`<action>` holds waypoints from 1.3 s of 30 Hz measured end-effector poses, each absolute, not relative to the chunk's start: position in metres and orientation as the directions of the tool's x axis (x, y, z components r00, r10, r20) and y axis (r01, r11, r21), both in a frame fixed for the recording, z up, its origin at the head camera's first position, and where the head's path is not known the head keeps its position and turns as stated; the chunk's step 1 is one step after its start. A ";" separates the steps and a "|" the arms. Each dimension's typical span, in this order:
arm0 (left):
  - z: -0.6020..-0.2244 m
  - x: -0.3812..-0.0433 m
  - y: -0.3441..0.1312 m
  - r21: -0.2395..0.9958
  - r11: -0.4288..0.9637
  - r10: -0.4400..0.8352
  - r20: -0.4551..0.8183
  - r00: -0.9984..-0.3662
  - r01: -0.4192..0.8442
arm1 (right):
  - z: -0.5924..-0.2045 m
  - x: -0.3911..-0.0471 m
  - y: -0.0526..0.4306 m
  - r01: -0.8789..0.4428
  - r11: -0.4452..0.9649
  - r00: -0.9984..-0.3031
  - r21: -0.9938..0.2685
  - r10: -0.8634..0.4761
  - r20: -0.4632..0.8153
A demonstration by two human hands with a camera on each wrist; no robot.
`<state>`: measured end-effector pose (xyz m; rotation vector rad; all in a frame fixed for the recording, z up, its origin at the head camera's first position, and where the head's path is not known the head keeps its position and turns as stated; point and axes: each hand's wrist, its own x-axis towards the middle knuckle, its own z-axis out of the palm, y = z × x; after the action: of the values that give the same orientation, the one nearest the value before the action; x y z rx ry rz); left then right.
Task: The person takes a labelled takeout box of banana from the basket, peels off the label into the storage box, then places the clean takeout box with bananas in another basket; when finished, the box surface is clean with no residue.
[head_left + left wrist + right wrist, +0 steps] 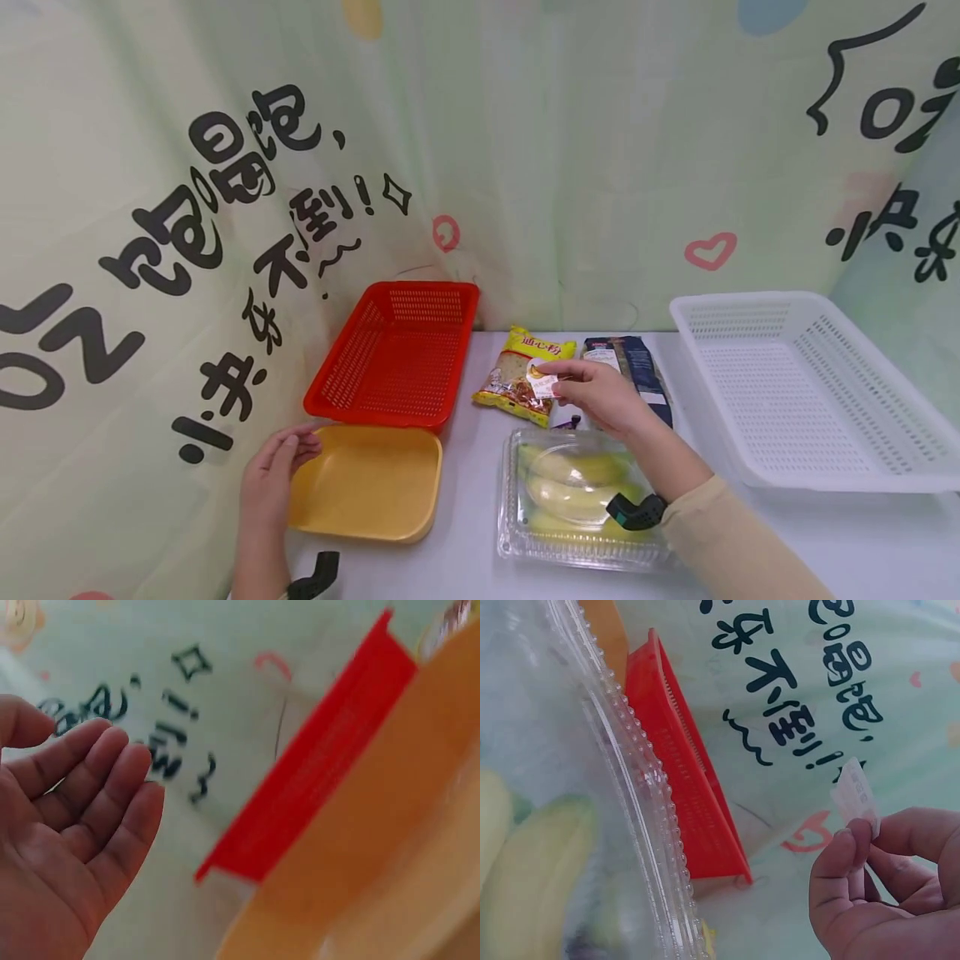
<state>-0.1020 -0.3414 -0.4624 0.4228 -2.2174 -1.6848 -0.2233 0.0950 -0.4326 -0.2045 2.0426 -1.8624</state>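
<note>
My right hand [600,398] pinches a small white card [540,381] between thumb and fingers. In the right wrist view the card [855,799] stands up from the fingertips, with faint print on it. Behind it in the head view lies a yellow bag of pasta [504,372], partly covered by the card. A dark blue packet [647,371] lies to its right, partly behind the hand. Beneath my right forearm is a clear plastic box [513,546] of bananas [566,498]. My left hand [276,467], fingers loosely bent and holding nothing, is by the left rim of a yellow tray [367,483].
A red basket [390,358] stands behind the yellow tray, close against it. At the right is a large white basket [795,400]. A small dark purple item [572,422] shows between bag and box. A printed curtain [562,167] hangs behind the white table [465,533].
</note>
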 end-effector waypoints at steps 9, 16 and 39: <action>-0.498 -0.108 -0.393 0.750 0.551 -0.366 -0.175 -0.914 -0.364 | -0.436 -0.223 0.092 0.144 0.098 -0.923 -0.985 -0.347 -0.170; -0.521 -0.113 -0.403 0.769 0.491 -0.337 -0.265 -0.903 -0.409 | -0.437 -0.222 0.089 0.153 0.097 -0.918 -0.983 -0.355 -0.178; -0.535 -0.114 -0.395 0.874 0.246 -0.413 -0.296 -0.861 -0.419 | -0.437 -0.214 0.069 0.170 0.117 -0.914 -0.978 -0.351 -0.201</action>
<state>-0.1136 -0.3949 -0.5352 0.8291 -2.4838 -1.7452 -0.2145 0.0688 -0.4375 -0.1758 2.0183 -1.8521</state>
